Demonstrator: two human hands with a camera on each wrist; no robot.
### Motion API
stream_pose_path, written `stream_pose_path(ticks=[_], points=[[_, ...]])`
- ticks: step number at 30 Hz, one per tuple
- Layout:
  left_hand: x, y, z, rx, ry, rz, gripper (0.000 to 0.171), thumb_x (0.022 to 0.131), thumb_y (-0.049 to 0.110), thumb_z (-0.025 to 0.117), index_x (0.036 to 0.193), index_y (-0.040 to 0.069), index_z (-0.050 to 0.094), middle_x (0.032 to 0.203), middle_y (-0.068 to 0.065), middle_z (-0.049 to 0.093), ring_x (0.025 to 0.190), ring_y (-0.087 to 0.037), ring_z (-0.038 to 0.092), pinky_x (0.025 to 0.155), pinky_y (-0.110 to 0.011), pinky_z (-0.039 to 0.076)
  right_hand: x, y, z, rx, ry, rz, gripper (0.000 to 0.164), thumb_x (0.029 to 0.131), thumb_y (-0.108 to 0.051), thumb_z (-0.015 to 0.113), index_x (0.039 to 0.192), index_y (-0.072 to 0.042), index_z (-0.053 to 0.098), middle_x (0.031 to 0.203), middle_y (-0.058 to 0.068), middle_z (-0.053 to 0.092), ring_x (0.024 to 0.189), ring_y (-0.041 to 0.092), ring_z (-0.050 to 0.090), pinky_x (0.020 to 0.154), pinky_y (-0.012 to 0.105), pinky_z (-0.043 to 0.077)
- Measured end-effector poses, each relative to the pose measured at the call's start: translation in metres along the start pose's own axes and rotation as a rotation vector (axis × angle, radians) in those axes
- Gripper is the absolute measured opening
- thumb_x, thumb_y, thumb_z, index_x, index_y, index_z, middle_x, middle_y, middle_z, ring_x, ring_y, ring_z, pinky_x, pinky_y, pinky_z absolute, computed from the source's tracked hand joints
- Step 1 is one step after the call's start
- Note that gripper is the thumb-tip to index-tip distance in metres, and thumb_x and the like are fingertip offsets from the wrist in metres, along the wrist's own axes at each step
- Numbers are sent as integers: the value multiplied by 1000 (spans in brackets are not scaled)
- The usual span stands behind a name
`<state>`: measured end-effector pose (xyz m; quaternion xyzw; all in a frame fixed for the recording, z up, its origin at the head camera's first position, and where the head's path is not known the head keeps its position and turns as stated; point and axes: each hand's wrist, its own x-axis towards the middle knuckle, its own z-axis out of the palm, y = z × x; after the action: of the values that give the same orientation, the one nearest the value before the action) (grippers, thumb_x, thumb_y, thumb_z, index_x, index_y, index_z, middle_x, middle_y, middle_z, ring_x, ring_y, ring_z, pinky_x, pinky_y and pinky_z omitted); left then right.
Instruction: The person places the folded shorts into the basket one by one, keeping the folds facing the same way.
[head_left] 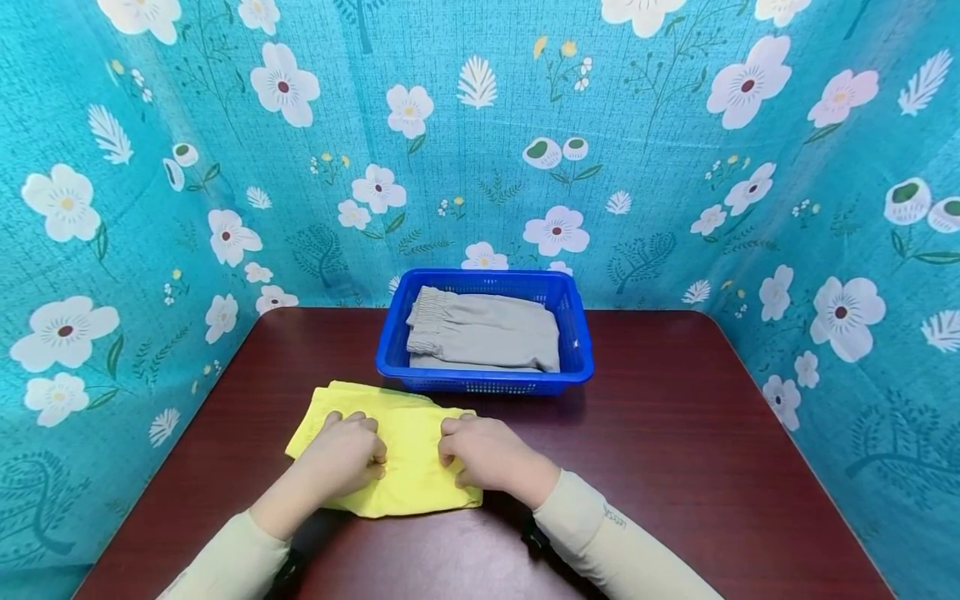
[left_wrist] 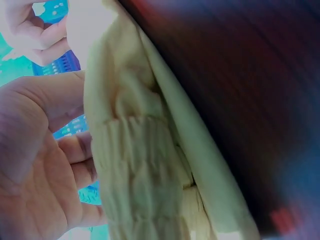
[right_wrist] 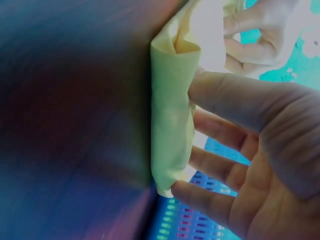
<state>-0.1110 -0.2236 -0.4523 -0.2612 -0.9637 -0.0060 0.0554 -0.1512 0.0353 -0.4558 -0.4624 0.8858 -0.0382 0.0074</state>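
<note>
Yellow pants (head_left: 411, 475), folded into a flat bundle, lie on the table in front of the basket. My left hand (head_left: 341, 454) is on their left part with curled fingers, pinching the cloth. On the right part, my right hand (head_left: 491, 454) pinches the cloth near the right edge. In the left wrist view the gathered elastic waistband (left_wrist: 140, 170) shows at the side of the bundle, beside the left thumb (left_wrist: 57, 97). The right wrist view shows the rolled folded edge (right_wrist: 172, 115), with the right thumb (right_wrist: 230, 95) and fingertips against it; the cloth above is washed out by glare.
A blue plastic basket (head_left: 483, 382) stands at the back of the table, holding folded grey pants (head_left: 487, 329) with gathered waistbands. The dark red-brown table (head_left: 667, 450) extends to both sides. Blue flowered curtain (head_left: 480, 175) encloses the back and sides.
</note>
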Motion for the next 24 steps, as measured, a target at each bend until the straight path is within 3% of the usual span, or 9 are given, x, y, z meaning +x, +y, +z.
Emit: stream_pose_path(ticks=[8, 24], points=[[11, 12, 4, -19, -5, 32, 20, 73, 32, 87, 65, 33, 69, 73, 13, 50, 72, -13, 47, 64, -41, 35, -12, 14, -5, 28, -6, -23, 26, 69, -18, 90, 88, -24, 74, 88, -13, 51, 81, 10, 49, 65, 24, 45], [27, 32, 6, -5, 8, 77, 22, 75, 31, 85, 64, 33, 66, 74, 10, 50, 74, -16, 50, 63, -41, 35, -29, 32, -8, 50, -26, 1, 26, 70, -16, 92, 88, -24, 74, 88, -12, 54, 88, 11, 54, 71, 26, 49]])
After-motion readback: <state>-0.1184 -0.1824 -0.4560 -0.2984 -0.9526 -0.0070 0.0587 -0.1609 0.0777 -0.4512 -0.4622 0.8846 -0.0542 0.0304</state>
